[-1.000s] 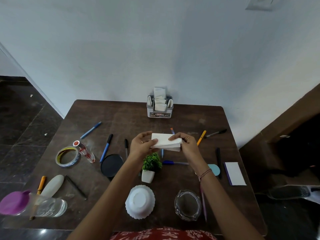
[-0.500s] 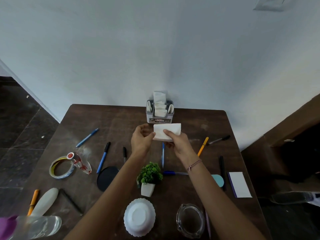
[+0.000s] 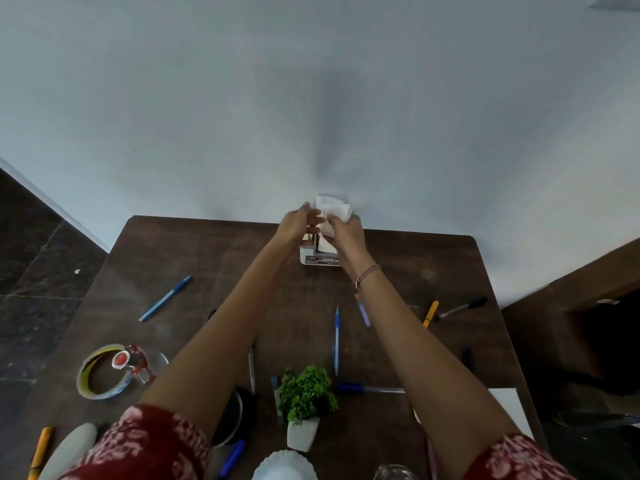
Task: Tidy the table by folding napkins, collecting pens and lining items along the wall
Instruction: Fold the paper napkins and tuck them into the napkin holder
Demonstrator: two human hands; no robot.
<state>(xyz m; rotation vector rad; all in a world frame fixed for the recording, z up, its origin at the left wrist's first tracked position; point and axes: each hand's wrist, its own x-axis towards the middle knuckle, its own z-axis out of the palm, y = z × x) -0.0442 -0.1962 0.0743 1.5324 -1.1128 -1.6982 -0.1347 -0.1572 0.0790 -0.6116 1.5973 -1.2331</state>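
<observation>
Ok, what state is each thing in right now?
Napkin holder, upright by the wall.
Folded napkin, held over the holder.
Right hand, grips the folded napkin.
Left hand, touching its edge; grip unclear.
Potted plant, upright.
Blue pen, lying loose, uncollected.
Tape roll, lying flat.

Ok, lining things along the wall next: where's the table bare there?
The table is bare along the wall left of the napkin holder, behind the leftmost blue pen, and right of it, behind the yellow pen and black marker. Crowded: the near half, around plant and tape roll.
</observation>
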